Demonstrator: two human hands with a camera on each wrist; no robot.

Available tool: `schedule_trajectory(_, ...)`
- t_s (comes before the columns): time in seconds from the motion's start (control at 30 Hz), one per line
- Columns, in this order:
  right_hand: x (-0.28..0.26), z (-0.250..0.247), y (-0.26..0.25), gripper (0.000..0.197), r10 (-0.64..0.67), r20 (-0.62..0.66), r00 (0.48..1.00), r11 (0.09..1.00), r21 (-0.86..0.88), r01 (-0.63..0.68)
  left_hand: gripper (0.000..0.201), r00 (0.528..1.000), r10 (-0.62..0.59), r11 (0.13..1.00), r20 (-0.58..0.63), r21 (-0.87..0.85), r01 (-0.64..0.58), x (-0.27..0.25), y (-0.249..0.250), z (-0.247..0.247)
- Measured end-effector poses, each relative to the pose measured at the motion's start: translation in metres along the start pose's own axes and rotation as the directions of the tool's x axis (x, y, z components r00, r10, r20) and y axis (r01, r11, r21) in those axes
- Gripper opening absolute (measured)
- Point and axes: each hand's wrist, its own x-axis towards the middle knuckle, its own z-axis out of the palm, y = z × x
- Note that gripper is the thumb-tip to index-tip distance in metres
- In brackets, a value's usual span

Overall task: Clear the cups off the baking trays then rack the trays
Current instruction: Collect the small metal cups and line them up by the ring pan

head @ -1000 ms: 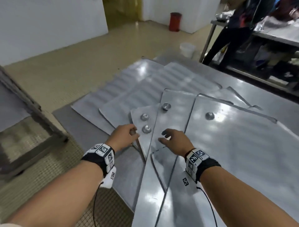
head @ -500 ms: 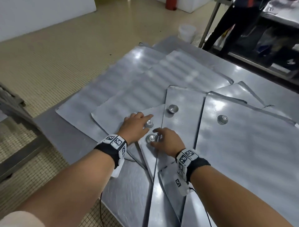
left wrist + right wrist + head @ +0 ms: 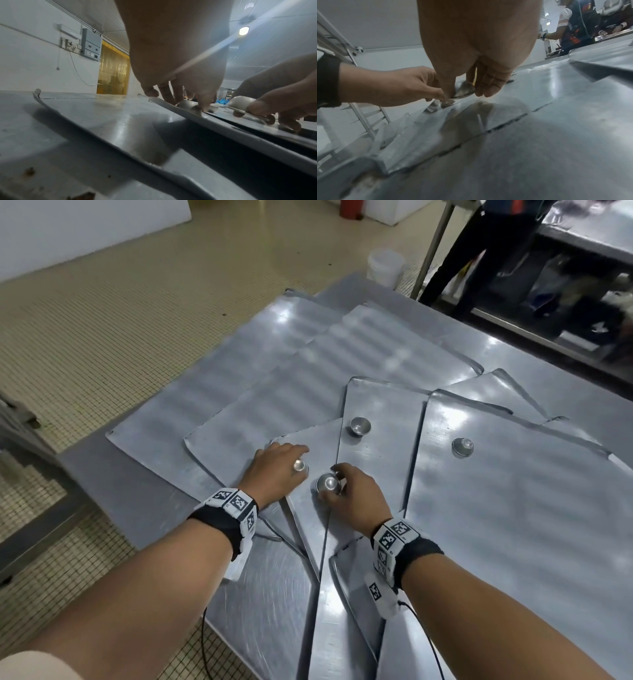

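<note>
Head view: my left hand (image 3: pixel 277 470) curls over one small metal cup (image 3: pixel 300 465) and my right hand (image 3: pixel 356 498) pinches a second cup (image 3: pixel 328 483), both on the narrow baking tray (image 3: pixel 308 508) wedged in a fanned pile of overlapping trays on the tabletop (image 3: pixel 120 494); a third cup (image 3: pixel 360 426) sits on the next tray (image 3: pixel 380 440) and a fourth cup (image 3: pixel 462 447) on the wide tray (image 3: pixel 513 525) to the right, both untouched. A white bucket (image 3: pixel 386 266) and another person's legs (image 3: pixel 455 275) stand beyond the far edge, well apart from my reach. Left wrist view: my left fingertips (image 3: pixel 204 104) press the cup's sides against the tray's raised lip; the right hand's cup looks tipped at the edge. Right wrist view: my right thumb and fingers (image 3: pixel 488 86) close round the cup, which looks tilted off the sheet; a tray rack (image 3: pixel 368 119) stands behind. Risk, as I judge it: the slick cups could slip and roll off the sloping trays, and the loosely stacked trays may shift under my wrists.
</note>
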Motion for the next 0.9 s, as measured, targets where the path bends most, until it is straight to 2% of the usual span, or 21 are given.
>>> schedule_trajectory(0.03,-0.003,-0.003,0.002,0.048,-0.008,-0.019,1.000,1.000,0.005,0.008,0.037,0.999,0.001,1.000,0.044,0.020,-0.002,-0.001,0.000,0.001)
schedule_trajectory(0.07,-0.006,-0.005,0.005,0.051,-0.008,-0.029,1.000,1.000,0.000,0.008,0.032,0.998,-0.008,0.999,0.061,0.037,0.006,-0.002,0.001,0.003)
schedule_trajectory(0.13,-0.012,-0.011,0.013,0.043,0.015,-0.040,0.999,0.999,-0.031,-0.016,0.017,0.999,-0.024,0.999,0.043,0.026,0.023,-0.003,0.004,0.003)
schedule_trajectory(0.33,-0.029,-0.023,0.031,0.027,0.096,-0.064,0.993,0.995,0.003,-0.096,0.023,1.000,-0.009,0.998,-0.018,-0.055,0.008,-0.012,0.015,0.008)
schedule_trajectory(0.43,-0.036,-0.025,0.039,0.029,0.089,-0.065,0.994,0.996,-0.005,-0.089,0.025,1.000,0.001,0.996,-0.015,-0.086,-0.002,-0.019,0.024,0.011)
schedule_trajectory(0.5,-0.040,-0.024,0.042,0.038,0.089,-0.066,0.994,0.996,0.004,-0.089,0.026,1.000,0.026,0.994,0.001,-0.106,-0.025,-0.024,0.029,0.012)
schedule_trajectory(0.57,-0.045,-0.026,0.042,0.044,0.104,-0.069,0.992,0.994,0.053,-0.100,0.029,0.998,0.057,0.992,-0.007,-0.112,-0.057,-0.027,0.032,0.014)
schedule_trajectory(0.7,-0.061,-0.039,0.044,0.038,0.111,-0.124,0.986,0.978,0.191,-0.086,0.040,0.995,0.093,0.982,-0.037,-0.159,-0.098,-0.032,0.051,0.013)
schedule_trajectory(0.9,-0.114,-0.080,0.071,0.032,0.170,-0.203,0.964,0.946,0.309,-0.101,0.041,0.979,0.206,0.965,0.001,-0.166,-0.203,-0.033,0.114,0.016)
